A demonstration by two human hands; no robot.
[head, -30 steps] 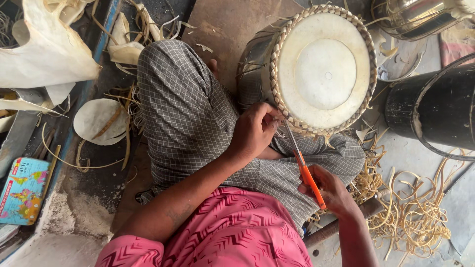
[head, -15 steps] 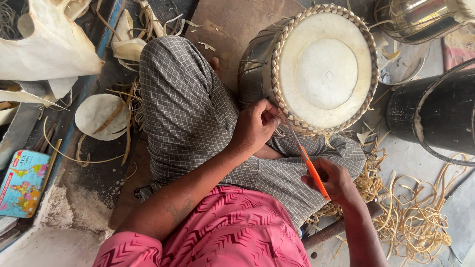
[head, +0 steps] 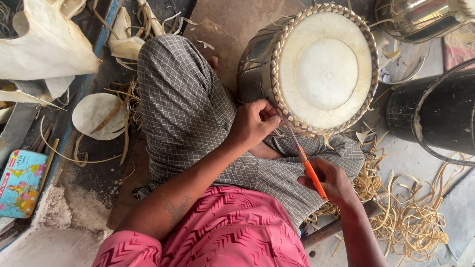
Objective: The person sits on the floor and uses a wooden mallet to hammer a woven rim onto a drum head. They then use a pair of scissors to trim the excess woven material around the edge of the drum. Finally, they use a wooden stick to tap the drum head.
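Floor-seated, drum (head: 324, 71) edge meets left hand (head: 252, 123); right hand (head: 332, 180) grips tool (head: 306, 160).

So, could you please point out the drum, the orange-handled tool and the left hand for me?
drum (head: 324, 74): head view, on its pale skin.
orange-handled tool (head: 312, 174): head view, on its orange handle.
left hand (head: 253, 123): head view, on its back.

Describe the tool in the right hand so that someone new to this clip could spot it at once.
Start at the big round drum with the pale skin head and braided rim, resting against the person's checked-cloth lap. From its lower rim a thin metal shaft runs down to the right hand: that is the orange-handled tool. Its bright orange grip sets it apart from the pale tan strips heaped nearby.
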